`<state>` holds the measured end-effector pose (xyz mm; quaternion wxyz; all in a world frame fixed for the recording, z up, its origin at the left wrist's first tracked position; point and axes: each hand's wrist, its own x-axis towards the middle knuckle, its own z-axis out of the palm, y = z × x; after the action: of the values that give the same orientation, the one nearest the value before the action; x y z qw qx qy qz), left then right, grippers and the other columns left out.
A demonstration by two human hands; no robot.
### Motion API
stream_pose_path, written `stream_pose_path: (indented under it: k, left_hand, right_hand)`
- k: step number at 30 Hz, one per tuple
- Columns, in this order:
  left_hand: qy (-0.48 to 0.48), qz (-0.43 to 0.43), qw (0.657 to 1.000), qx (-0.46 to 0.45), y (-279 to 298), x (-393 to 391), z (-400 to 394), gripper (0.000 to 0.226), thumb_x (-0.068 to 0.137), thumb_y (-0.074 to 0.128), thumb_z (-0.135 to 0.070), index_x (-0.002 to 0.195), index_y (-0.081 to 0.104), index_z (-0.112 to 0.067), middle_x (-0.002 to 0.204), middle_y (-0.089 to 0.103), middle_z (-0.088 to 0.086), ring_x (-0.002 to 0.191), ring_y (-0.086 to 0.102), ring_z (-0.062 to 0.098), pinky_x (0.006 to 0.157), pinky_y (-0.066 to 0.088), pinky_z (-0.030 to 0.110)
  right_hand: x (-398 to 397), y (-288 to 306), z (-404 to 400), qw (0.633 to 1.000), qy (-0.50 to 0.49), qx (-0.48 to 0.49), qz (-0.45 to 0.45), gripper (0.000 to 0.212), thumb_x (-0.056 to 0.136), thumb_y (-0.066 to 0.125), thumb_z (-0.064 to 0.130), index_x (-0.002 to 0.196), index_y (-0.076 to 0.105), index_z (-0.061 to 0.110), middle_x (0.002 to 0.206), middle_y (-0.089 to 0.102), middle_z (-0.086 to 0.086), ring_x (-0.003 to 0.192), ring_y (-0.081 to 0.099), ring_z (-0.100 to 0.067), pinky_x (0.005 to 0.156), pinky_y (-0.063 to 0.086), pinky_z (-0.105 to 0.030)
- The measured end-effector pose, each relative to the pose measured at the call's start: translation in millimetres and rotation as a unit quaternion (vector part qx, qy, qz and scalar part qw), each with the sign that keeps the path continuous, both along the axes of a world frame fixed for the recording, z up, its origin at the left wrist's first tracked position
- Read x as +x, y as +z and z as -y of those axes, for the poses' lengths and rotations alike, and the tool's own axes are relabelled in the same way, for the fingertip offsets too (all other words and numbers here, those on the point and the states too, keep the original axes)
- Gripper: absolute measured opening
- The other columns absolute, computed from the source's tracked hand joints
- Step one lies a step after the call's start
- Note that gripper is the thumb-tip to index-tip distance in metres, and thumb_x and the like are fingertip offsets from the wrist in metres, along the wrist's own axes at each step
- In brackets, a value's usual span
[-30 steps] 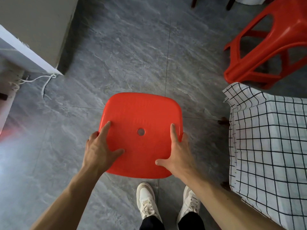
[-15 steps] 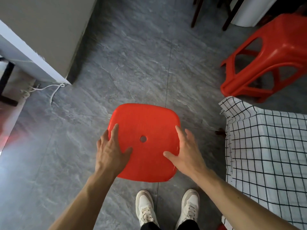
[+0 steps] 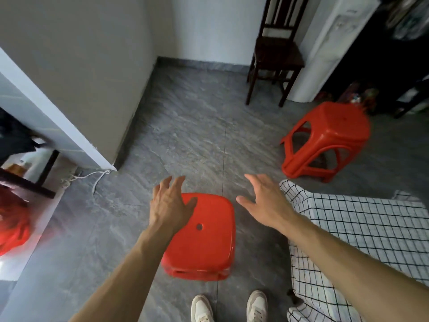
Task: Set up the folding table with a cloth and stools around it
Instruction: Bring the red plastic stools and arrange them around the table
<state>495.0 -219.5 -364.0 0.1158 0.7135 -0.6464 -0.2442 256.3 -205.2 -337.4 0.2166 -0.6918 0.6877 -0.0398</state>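
Left hand [image 3: 170,203] fingers spread above red stool [image 3: 204,242], right hand [image 3: 264,201] spread, holding nothing, beside checked cloth [image 3: 362,231] on counter

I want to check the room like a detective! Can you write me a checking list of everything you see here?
Surface: grey stone-look tiled floor.
Job's things: near red stool stands by the checked tablecloth; stacked red stools wait farther right.
Clutter: dark wooden chair, white water dispenser.
Hands: left hand and right hand open, fingers spread, holding nothing.
Cables: white cord on the floor by the wall corner.
Surroundings: grey wall; person's white shoes.
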Motion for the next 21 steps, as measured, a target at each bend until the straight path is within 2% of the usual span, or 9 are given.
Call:
stream_pose_path:
  k: [5, 9, 16, 21]
  left_hand:
    - [-0.021, -0.014, 0.999, -0.026, 91, -10, -3, 0.063, 0.083, 0.067, -0.046, 0.139, 0.048, -0.023, 0.144, 0.044, 0.009, 0.13, 0.037, 0.034, 0.106, 0.034, 0.043]
    - [-0.034, -0.03, 0.998, -0.031, 139, -16, -13, 0.062, 0.084, 0.066, -0.048, 0.138, 0.048, -0.023, 0.144, 0.045, 0.008, 0.131, 0.037, 0.032, 0.107, 0.033, 0.041]
    - [-0.058, -0.031, 0.997, -0.048, 183, -31, -49, 0.063, 0.085, 0.064, -0.049, 0.14, 0.046, -0.024, 0.144, 0.044, 0.007, 0.133, 0.034, 0.031, 0.105, 0.035, 0.044]
    - [-0.05, 0.019, 0.995, -0.081, 201, -30, -58, 0.063, 0.085, 0.063, -0.049, 0.14, 0.045, -0.025, 0.145, 0.042, 0.006, 0.132, 0.034, 0.032, 0.104, 0.038, 0.05]
  right_hand:
    - [-10, 87, -8, 0.999, -0.021, -0.038, 0.02, 0.073, 0.091, 0.056, 0.053, 0.15, 0.03, 0.018, 0.147, 0.036, -0.009, 0.138, 0.031, -0.025, 0.112, 0.029, -0.035]
    - [-21, 139, -23, 0.996, -0.042, -0.079, 0.015, 0.071, 0.09, 0.058, 0.051, 0.149, 0.032, 0.02, 0.146, 0.038, -0.009, 0.136, 0.034, -0.026, 0.113, 0.03, -0.039]
    - [-40, 180, -54, 0.994, -0.084, -0.074, 0.016, 0.072, 0.09, 0.058, 0.051, 0.149, 0.03, 0.021, 0.146, 0.035, -0.011, 0.133, 0.035, -0.029, 0.11, 0.035, -0.044]
    - [-57, 198, -61, 0.992, -0.088, -0.088, 0.001, 0.074, 0.088, 0.058, 0.054, 0.149, 0.03, 0.021, 0.145, 0.038, -0.012, 0.134, 0.035, -0.03, 0.109, 0.035, -0.047]
